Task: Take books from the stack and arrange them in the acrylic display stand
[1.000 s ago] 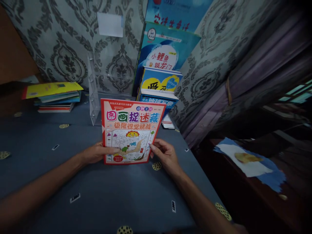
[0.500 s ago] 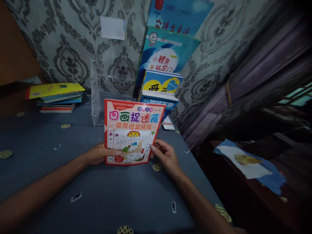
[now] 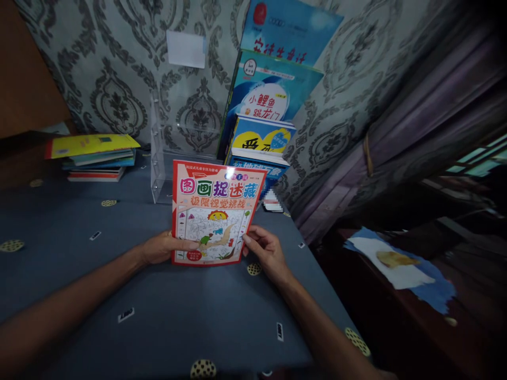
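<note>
A red-bordered picture book (image 3: pixel 217 216) is held upright, cover facing me, above the dark grey-blue table. My left hand (image 3: pixel 160 248) grips its lower left edge, thumb across the cover. At the lower right edge, my right hand (image 3: pixel 269 253) pinches the book between thumb and fingers. Behind it stands a clear acrylic rack (image 3: pixel 157 153), its left part bare and its right part holding several books in tiers, among them a teal book (image 3: pixel 293 84) and a blue-and-yellow book (image 3: pixel 257 137).
A stack of books (image 3: pixel 99 155) with a yellow one on top lies at the table's back left. Patterned wallpaper rises behind. Right of the table (image 3: pixel 253 327) are a purple curtain (image 3: pixel 348 153) and a blue-and-white sheet (image 3: pixel 396 264) on a dark red surface.
The view has shifted slightly. The book looks a little more upright, with a bright glare now near its top; both hands keep their hold.
</note>
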`<state>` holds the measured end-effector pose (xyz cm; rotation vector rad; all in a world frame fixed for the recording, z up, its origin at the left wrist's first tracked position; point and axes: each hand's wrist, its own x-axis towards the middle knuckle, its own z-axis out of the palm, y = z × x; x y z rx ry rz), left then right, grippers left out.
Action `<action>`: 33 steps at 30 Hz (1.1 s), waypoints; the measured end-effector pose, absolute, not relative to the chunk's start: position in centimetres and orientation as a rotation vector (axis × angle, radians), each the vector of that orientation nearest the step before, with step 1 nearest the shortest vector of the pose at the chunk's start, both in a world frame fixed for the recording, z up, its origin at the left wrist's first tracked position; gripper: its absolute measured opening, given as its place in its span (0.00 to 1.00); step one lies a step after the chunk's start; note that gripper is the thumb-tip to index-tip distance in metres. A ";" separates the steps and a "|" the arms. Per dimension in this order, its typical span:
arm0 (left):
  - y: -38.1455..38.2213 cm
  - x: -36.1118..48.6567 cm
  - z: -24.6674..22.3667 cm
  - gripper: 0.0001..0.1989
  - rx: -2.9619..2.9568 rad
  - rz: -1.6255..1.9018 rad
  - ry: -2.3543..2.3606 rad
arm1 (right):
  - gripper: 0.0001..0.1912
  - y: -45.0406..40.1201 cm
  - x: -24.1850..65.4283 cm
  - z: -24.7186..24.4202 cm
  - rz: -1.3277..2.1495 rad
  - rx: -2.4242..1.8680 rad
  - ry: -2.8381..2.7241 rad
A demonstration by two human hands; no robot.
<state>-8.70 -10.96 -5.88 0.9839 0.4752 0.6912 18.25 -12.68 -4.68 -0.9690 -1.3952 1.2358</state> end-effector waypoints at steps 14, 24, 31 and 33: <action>-11.1 -8.4 -5.5 0.26 1.021 0.714 0.413 | 0.16 -13.0 18.0 -4.3 1.283 -0.923 -1.391; -11.3 -8.2 -5.5 0.23 1.001 0.723 0.390 | 0.16 -13.0 18.1 -4.4 1.249 -0.899 -1.420; -11.4 -8.1 -5.3 0.24 0.996 0.737 0.414 | 0.16 -13.1 18.1 -3.9 1.236 -0.900 -1.442; -11.4 -8.1 -5.4 0.24 0.994 0.750 0.451 | 0.16 -13.1 18.1 -3.9 1.237 -0.905 -1.439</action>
